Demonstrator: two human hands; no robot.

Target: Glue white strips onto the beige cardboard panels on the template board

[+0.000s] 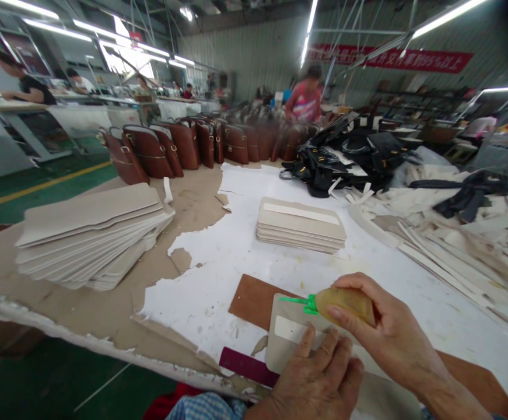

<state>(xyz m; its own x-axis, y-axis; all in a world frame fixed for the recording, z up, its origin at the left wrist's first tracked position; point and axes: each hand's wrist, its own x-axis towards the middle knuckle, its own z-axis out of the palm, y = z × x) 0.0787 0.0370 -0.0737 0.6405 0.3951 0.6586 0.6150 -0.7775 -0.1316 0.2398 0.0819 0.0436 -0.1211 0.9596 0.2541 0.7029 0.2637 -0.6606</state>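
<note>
My right hand (389, 326) grips a yellowish squeeze bottle (345, 304) with a thin green nozzle. The nozzle lies over the upper edge of a beige panel (275, 347); I cannot tell whether its tip touches. Flat on that panel rests my left hand (315, 376), fingers slightly apart, over a pale strip (289, 329) on the panel's face. A brown leather-like piece (254, 300) sticks out from under the panel. Beside the left hand lies a dark purple strip (247, 366).
A neat stack of beige panels (300, 224) sits ahead, with a fanned stack (91, 227) at the left. Brown handbags (188, 143) line the back, near black bags (350, 151). Pale scraps (468, 227) cover the right side. A person (305, 99) stands beyond the table.
</note>
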